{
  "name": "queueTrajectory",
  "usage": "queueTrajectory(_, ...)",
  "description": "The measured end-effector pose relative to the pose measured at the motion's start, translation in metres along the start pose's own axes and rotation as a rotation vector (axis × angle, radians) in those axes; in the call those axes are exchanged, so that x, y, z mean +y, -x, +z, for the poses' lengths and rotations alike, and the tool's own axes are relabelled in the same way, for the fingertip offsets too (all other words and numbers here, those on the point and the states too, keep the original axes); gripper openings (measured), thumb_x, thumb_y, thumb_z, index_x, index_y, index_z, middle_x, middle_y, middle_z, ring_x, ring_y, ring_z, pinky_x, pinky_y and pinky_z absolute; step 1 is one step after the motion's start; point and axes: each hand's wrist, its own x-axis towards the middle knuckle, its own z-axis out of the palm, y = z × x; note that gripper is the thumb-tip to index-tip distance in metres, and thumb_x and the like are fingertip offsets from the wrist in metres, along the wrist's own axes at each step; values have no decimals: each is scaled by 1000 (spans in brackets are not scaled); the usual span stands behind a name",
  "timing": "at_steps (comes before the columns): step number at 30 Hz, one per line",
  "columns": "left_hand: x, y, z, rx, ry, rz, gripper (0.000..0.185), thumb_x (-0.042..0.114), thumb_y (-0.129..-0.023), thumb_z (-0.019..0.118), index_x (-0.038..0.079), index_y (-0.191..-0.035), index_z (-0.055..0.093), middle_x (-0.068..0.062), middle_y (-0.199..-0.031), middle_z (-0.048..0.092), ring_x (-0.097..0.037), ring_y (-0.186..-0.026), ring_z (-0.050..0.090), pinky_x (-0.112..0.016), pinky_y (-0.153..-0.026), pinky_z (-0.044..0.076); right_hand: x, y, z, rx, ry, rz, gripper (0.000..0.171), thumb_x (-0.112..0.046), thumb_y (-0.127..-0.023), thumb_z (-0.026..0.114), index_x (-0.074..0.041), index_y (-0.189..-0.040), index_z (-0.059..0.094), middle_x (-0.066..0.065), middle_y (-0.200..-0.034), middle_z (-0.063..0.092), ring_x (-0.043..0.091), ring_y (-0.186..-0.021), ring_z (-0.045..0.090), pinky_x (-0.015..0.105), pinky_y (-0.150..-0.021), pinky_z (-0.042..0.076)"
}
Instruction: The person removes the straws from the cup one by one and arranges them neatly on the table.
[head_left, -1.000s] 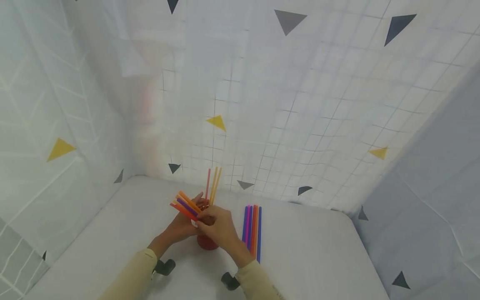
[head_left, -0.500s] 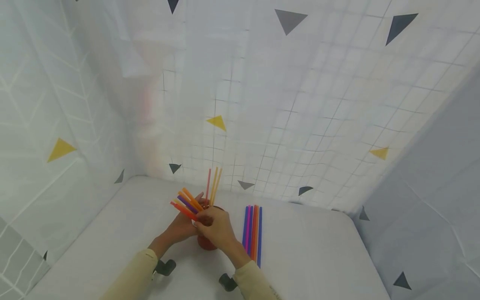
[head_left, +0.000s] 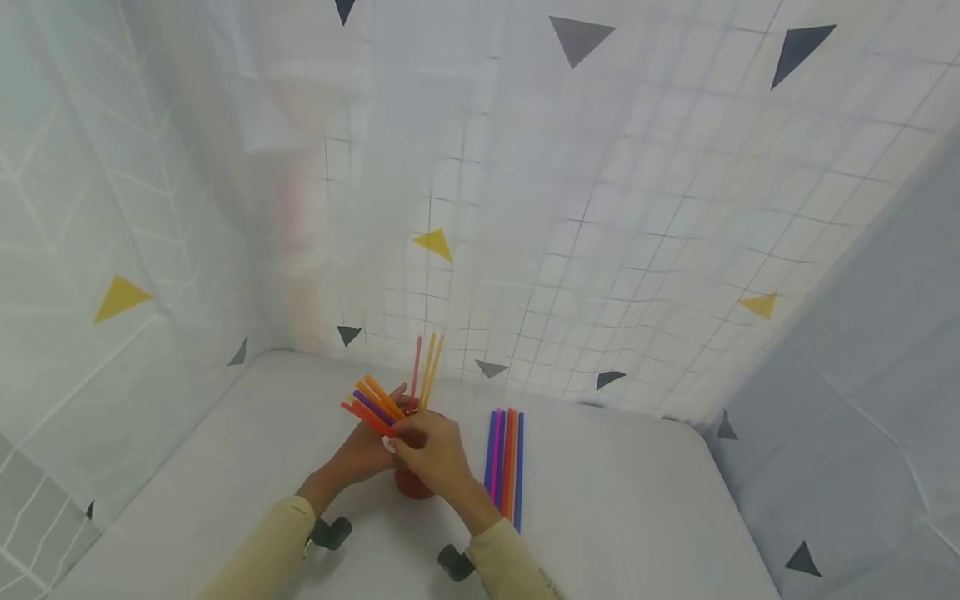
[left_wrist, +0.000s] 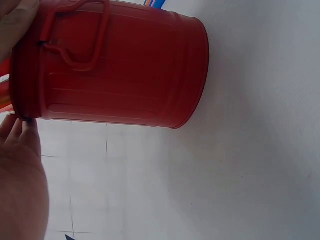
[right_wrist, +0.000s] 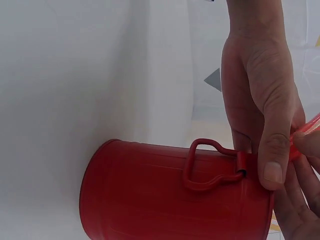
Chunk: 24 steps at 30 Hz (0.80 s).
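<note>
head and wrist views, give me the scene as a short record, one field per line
container: red, round, ribbed bucket, upright on a white table
left hand: grips the bucket near its top
right hand: pinches a thin, tubular red straw
leaning straws: orange, purple and red, tilted left; lower ends hidden
near-upright straws: one pinkish red, two yellow; lower ends hidden
straw row: blue, magenta, red and orange, flat on the table, right of the bucket
backdrop: pale sheet, yellow and grey triangles
</note>
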Motion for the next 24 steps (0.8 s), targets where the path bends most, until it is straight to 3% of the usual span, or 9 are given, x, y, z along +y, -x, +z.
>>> queueTrajectory(8, 0, -1, 0, 10, 6, 1, 103, 28, -76, 85, 29, -156, 21, 2, -145, 47, -22, -133, 46, -51, -103, 40, -3, -2, -4, 13, -74, 35, 14, -16, -88, 75, -15, -101, 73, -7, -98, 69, 6, -84, 63, 21, -73, 56)
queueTrajectory(18, 5, 3, 2, 22, -3, -70, 111, 49, -67, 86, 34, -155, 21, 4, -152, 39, -25, -139, 38, -64, -103, 35, -14, -12, -18, 45, -151, 46, 16, -18, -88, 74, -15, -104, 73, -7, -100, 68, 8, -86, 67, 24, -74, 57)
queueTrajectory(24, 4, 3, 3, 25, 24, -86, 100, 41, -69, 88, 37, -151, 31, 11, -148, 42, -22, -136, 40, -63, -102, 37, -21, -22, -31, 67, -189, 60, 14, -22, -90, 72, -18, -104, 72, -7, -100, 68, 12, -89, 69, 26, -77, 57)
